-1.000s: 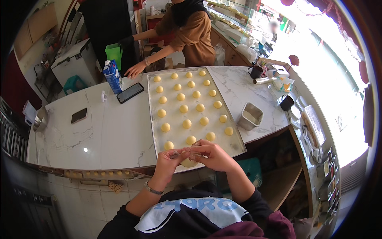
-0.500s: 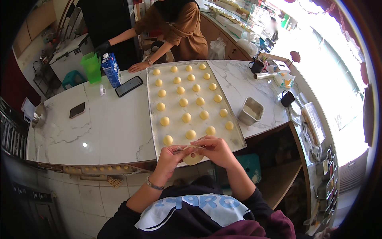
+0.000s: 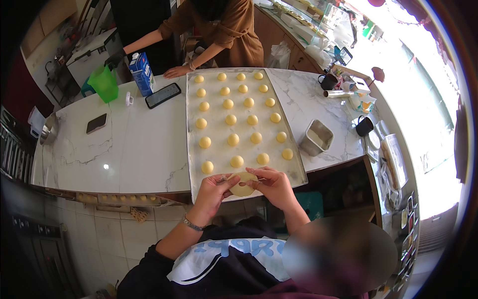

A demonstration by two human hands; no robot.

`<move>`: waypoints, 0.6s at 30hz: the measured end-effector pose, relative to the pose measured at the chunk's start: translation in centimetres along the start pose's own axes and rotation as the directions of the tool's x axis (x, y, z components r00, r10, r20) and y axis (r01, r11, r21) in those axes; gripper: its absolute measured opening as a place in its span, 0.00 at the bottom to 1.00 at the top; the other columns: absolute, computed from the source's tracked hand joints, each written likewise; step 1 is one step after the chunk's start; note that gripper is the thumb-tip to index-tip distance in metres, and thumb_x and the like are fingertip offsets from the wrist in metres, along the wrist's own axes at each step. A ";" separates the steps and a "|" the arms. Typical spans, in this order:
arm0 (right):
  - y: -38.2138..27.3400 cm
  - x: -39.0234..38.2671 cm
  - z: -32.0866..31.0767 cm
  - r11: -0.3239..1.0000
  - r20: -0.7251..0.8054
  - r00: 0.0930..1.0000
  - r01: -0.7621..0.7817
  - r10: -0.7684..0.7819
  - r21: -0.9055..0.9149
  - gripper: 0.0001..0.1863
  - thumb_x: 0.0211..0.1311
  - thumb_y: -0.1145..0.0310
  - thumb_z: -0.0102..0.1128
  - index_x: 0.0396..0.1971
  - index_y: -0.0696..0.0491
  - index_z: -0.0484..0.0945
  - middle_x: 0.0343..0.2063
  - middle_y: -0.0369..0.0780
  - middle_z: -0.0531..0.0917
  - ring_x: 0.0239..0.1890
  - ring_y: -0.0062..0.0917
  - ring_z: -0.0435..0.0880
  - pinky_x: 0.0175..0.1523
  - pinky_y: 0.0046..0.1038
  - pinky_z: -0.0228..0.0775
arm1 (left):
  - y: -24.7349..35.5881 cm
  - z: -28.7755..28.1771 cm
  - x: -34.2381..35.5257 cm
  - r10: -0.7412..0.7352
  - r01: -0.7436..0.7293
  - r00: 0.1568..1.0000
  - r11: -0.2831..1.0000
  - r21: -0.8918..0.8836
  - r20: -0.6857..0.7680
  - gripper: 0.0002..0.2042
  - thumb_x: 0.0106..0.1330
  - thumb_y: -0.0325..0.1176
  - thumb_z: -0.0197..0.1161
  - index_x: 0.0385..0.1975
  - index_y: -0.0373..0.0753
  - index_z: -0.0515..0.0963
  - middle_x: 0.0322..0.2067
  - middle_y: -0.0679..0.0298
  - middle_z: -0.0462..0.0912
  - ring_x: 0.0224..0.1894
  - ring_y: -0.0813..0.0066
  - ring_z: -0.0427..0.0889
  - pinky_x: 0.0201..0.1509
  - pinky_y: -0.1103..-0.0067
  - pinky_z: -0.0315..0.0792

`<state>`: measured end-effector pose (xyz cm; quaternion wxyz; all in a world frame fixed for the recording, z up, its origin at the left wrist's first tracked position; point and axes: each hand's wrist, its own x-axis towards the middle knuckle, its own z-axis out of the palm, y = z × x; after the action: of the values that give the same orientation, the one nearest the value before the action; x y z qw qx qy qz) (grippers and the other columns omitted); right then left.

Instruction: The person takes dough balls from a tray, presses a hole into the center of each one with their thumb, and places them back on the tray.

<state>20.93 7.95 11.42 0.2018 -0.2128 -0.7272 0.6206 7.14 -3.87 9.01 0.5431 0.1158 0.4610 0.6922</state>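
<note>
Over the near edge of a large metal tray (image 3: 219, 154), both my hands hold a flat, pale yellow piece of dough (image 3: 241, 191). A small dark hole shows near its middle, between my thumbs. My left hand (image 3: 211, 193) pinches its left side, thumb on top. On the opposite side, my right hand (image 3: 275, 187) grips it, thumb also on top. Rows of round yellow dough balls (image 3: 233, 139) sit spaced apart on the tray, the nearest just beyond my fingers.
A metal tin (image 3: 317, 137) stands right of the tray. Phones (image 3: 163, 95) and a blue carton (image 3: 143, 74) lie or stand to the left. Across the marble-patterned table (image 3: 144, 154), a person in brown (image 3: 239, 40) has a gloved hand at a green jug (image 3: 103, 85). Dark mugs (image 3: 364, 126) stand right.
The dough now faces up more openly between my hands, and my fingers have shifted along its edge. Across the table, the green jug has tilted. The whole view has shifted slightly.
</note>
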 end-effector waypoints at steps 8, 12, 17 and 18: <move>1.3 -0.9 -3.0 0.926 0.119 0.976 -0.211 0.183 0.312 0.20 0.57 0.73 0.60 0.50 0.60 0.73 0.42 0.38 0.78 0.40 0.16 0.77 0.46 0.18 0.69 | -2.0 2.4 0.9 -0.106 0.101 0.994 0.985 0.142 0.029 0.13 0.57 0.31 0.65 0.39 0.30 0.77 0.32 0.64 0.81 0.34 0.80 0.80 0.38 0.86 0.75; 4.0 -1.0 -5.4 0.880 0.318 0.904 -0.379 0.285 0.287 0.20 0.55 0.73 0.61 0.48 0.64 0.73 0.36 0.37 0.80 0.39 0.15 0.77 0.44 0.18 0.69 | -3.7 3.9 1.3 -0.073 0.059 0.996 0.963 0.263 0.044 0.13 0.58 0.30 0.64 0.41 0.31 0.77 0.36 0.63 0.81 0.38 0.80 0.80 0.43 0.86 0.74; 7.5 -0.6 -11.8 0.881 0.029 0.915 -0.396 0.403 0.260 0.16 0.52 0.75 0.61 0.42 0.64 0.76 0.31 0.36 0.81 0.30 0.14 0.77 0.36 0.16 0.69 | -4.5 3.7 0.9 0.136 -0.115 0.988 0.961 0.253 -0.067 0.13 0.58 0.26 0.62 0.43 0.30 0.75 0.40 0.60 0.80 0.44 0.75 0.78 0.53 0.81 0.70; 8.7 -0.5 -13.5 0.889 -0.009 0.905 -0.416 0.425 0.189 0.16 0.51 0.74 0.61 0.41 0.64 0.77 0.30 0.37 0.82 0.30 0.14 0.77 0.36 0.17 0.69 | -4.7 3.2 1.0 0.162 -0.133 0.981 0.960 0.245 -0.103 0.13 0.59 0.26 0.62 0.43 0.30 0.75 0.40 0.59 0.80 0.45 0.74 0.78 0.53 0.80 0.70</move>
<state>29.37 19.93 4.78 0.0993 -0.3611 -0.5984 0.7083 11.90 -1.48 6.86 0.4432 0.1712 0.5627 0.6765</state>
